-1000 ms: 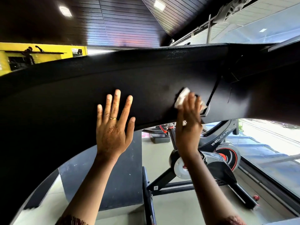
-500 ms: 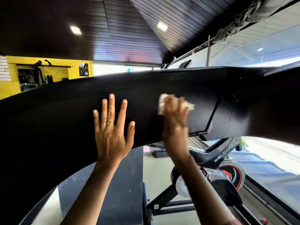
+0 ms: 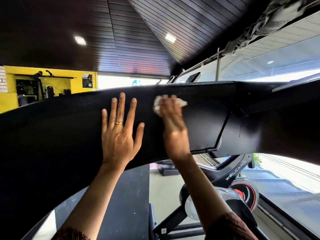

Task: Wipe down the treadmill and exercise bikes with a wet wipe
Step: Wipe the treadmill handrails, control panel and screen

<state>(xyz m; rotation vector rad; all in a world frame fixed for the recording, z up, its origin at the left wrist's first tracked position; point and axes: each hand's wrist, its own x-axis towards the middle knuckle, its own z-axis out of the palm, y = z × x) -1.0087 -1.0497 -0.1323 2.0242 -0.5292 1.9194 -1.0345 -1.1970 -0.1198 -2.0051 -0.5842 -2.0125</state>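
The white crumpled wet wipe [image 3: 158, 106] is bunched under the right hand [image 3: 174, 130], whose fingers curl over it against the treadmill's broad black textured panel [image 3: 60, 132]. The left hand [image 3: 117, 141] lies flat beside it, fingers spread.

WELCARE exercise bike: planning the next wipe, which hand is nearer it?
Right. The right hand, gripping the wet wipe, is on the panel above the bike; the left hand lies flat further left.
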